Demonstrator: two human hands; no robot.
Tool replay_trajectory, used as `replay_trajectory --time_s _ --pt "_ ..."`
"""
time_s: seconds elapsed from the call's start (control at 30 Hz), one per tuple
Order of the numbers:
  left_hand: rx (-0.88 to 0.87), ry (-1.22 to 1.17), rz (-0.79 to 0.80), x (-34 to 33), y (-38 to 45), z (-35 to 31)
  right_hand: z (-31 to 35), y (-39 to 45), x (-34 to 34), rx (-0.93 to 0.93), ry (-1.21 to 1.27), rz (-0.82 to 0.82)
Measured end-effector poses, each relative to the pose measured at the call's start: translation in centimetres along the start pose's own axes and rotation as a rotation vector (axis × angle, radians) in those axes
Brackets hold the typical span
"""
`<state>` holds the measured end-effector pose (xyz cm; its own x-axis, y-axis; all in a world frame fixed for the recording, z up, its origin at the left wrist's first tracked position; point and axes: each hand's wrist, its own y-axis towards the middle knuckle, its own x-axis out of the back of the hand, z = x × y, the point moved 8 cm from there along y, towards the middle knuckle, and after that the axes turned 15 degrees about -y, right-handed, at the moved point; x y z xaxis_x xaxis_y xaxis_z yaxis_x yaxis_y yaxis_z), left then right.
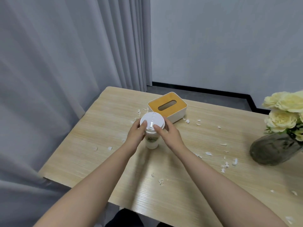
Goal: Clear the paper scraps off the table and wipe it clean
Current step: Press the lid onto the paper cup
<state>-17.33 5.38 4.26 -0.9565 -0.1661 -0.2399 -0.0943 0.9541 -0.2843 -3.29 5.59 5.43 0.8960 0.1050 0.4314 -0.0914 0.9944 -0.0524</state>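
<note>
Broadly, one pale wood-grain bench (101,128) carries small torn white paper scraps (227,164), more than twenty, scattered left, right and nearward of the grip: left hand (136,133) and right hand (170,134) both clasp one white lidded paper cup (152,126).

A white lidded cup (152,128) stands between the two hands, a white tissue box (167,109) with a tan slotted top sits just beyond them, a dark glass vase (273,149) of pale yellow flowers (286,110) stands well off to the right hand's side, and grey curtains (68,63) hang beyond the left hand.
</note>
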Motion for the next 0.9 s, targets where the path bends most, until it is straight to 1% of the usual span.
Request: replay_trajectory --time_s 0.1,0.17,0.33,0.53,0.73,0.9 --pt "0.002 -0.004 -0.046 2.3 2.1 -1.2 1.7 2.4 -1.4 0.029 -0.001 -0.003" --pt "-0.004 -0.034 -0.048 3.6 3.6 -2.3 2.9 4.1 -2.7 0.034 -0.010 -0.002" --pt "0.015 -0.116 0.026 7.1 8.1 -5.2 5.8 8.9 -5.9 0.012 -0.008 -0.021" --pt "-0.010 -0.170 0.048 11.9 14.9 -8.9 9.0 16.1 -11.0 -0.008 0.004 -0.027" --pt "0.033 -0.102 0.118 15.2 22.7 -11.6 11.5 23.3 -14.7 -0.033 -0.024 -0.019" --pt "0.058 -0.098 0.069 17.8 28.2 -13.4 12.5 29.0 -16.8 -0.065 -0.043 -0.043"
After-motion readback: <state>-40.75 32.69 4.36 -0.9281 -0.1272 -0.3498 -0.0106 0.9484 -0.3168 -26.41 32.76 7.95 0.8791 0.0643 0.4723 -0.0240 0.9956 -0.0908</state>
